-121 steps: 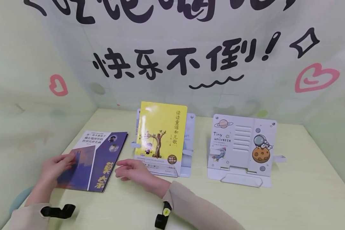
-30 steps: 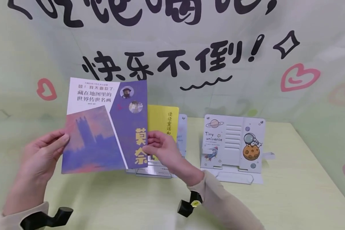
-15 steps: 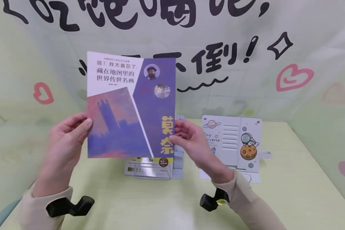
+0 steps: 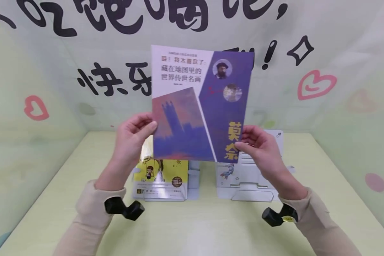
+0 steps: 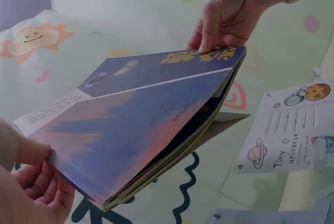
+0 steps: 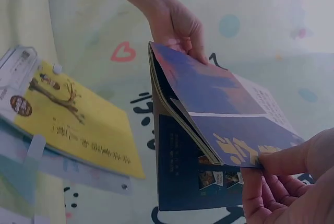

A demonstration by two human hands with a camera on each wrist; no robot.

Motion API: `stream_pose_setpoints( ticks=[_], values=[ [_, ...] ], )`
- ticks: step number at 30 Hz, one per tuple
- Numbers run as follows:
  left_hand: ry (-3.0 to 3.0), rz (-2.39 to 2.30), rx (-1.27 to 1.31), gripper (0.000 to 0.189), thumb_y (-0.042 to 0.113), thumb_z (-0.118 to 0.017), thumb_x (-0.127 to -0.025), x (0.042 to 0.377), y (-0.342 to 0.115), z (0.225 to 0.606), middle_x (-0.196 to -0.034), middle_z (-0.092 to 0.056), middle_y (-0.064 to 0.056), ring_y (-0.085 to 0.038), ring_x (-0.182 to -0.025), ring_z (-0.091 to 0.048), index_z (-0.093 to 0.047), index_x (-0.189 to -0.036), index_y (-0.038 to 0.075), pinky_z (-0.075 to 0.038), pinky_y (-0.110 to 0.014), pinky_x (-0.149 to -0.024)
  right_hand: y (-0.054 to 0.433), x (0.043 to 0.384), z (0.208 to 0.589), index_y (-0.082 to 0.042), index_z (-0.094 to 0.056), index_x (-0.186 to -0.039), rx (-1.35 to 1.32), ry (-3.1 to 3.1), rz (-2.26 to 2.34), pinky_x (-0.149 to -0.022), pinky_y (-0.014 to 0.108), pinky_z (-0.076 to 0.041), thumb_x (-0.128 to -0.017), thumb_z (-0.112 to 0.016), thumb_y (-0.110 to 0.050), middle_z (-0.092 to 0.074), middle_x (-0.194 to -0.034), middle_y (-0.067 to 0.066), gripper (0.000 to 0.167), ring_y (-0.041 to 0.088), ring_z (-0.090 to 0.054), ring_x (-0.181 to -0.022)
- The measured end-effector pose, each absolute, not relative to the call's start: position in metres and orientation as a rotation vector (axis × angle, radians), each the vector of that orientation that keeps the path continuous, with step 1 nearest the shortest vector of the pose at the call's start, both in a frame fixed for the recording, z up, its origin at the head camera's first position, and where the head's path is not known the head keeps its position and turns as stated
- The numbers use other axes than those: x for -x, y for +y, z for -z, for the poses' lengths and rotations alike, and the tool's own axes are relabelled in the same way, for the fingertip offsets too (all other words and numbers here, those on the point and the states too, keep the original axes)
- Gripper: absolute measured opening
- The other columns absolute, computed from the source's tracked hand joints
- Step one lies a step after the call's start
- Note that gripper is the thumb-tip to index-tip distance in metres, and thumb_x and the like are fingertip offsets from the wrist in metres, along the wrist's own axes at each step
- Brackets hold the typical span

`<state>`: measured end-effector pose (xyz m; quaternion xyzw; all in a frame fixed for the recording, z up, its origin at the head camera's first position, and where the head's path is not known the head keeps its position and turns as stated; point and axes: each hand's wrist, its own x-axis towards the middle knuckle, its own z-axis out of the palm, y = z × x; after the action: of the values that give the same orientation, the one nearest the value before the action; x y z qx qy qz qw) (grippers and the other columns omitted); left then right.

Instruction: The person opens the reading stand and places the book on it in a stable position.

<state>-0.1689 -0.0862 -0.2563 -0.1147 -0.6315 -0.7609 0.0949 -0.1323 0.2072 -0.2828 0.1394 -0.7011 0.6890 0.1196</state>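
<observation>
Both hands hold up a thin purple and white book [image 4: 185, 117] with a painted tower on its cover, raised above the table. My left hand [image 4: 132, 142] pinches its left edge, thumb on the front cover. At the lower right edge my right hand [image 4: 264, 153] pinches it the same way, beside the yellow lettering. In the left wrist view the book [image 5: 130, 125] shows its pages slightly parted along the lower edge. The right wrist view shows the back cover [image 6: 198, 177] hanging away from the pages.
Behind the hands, a yellow book [image 4: 171, 177] leans on a pale blue book stand [image 4: 194, 181]. To its right stands a white book stand [image 4: 252, 177] with space drawings, partly hidden by the book and right hand. A lettered cloth backdrop [image 4: 115, 103] rises behind the table [image 4: 192, 227].
The purple book was lying at the table's left; both hands have since gripped and lifted it. Over the last second it has moved right and up, now overlapping the white stand.
</observation>
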Motion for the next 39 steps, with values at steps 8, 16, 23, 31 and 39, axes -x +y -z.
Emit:
stream_pose_setpoints(
  ticks=[8, 16, 23, 31, 39],
  values=[
    [-2.006, 2.223, 0.379, 0.019, -0.010, -0.058, -0.085, 0.189, -0.031, 0.266, -0.085, -0.062, 0.000, -0.010, -0.079, -0.059, -0.058, -0.103, -0.008, -0.051, -0.020, -0.077, 0.256, 0.128, 0.291, -0.004, -0.059, -0.098, -0.295, -2.037, -1.896, -0.071, 0.016, -0.050, -0.081, -0.061, 0.015, -0.064, -0.083, -0.004, 0.026, 0.008, -0.058, -0.077],
    [-2.090, 2.139, 0.449, 0.016, -0.010, -0.063, -0.082, 0.202, 0.014, 0.286, -0.089, -0.063, -0.016, -0.010, -0.076, -0.058, -0.061, -0.098, -0.008, -0.052, -0.022, -0.072, 0.297, 0.129, 0.307, -0.013, -0.064, -0.094, -0.237, -1.985, -1.869, -0.069, 0.014, -0.050, -0.081, -0.061, 0.015, -0.065, -0.083, -0.005, 0.031, 0.006, -0.058, -0.075],
    [-2.164, 2.043, 0.508, 0.015, -0.009, -0.066, -0.080, 0.210, 0.045, 0.303, -0.089, -0.064, -0.017, -0.017, -0.078, -0.061, -0.063, -0.094, -0.007, -0.053, -0.025, -0.073, 0.324, 0.132, 0.321, -0.013, -0.066, -0.091, -0.200, -1.919, -1.894, -0.067, 0.013, -0.050, -0.079, -0.057, 0.022, -0.066, -0.080, -0.006, 0.038, 0.005, -0.059, -0.073],
    [-2.227, 1.947, 0.505, 0.012, -0.008, -0.067, -0.079, 0.223, 0.072, 0.326, -0.086, -0.065, -0.014, -0.017, -0.075, -0.062, -0.065, -0.091, -0.004, -0.052, -0.022, -0.070, 0.343, 0.137, 0.336, -0.013, -0.067, -0.089, -0.141, -1.940, -1.868, -0.064, 0.012, -0.050, -0.077, -0.058, 0.023, -0.066, -0.077, -0.007, 0.039, 0.003, -0.059, -0.070],
    [-2.259, 1.877, 0.519, 0.011, -0.010, -0.067, -0.076, 0.231, 0.085, 0.347, -0.081, -0.065, -0.015, -0.015, -0.070, -0.059, -0.064, -0.086, -0.007, -0.049, -0.018, -0.067, 0.355, 0.142, 0.353, -0.017, -0.065, -0.086, -0.055, -2.030, -1.829, -0.063, 0.012, -0.049, -0.078, -0.065, 0.015, -0.064, -0.075, -0.007, 0.032, 0.001, -0.058, -0.067]
  ],
)
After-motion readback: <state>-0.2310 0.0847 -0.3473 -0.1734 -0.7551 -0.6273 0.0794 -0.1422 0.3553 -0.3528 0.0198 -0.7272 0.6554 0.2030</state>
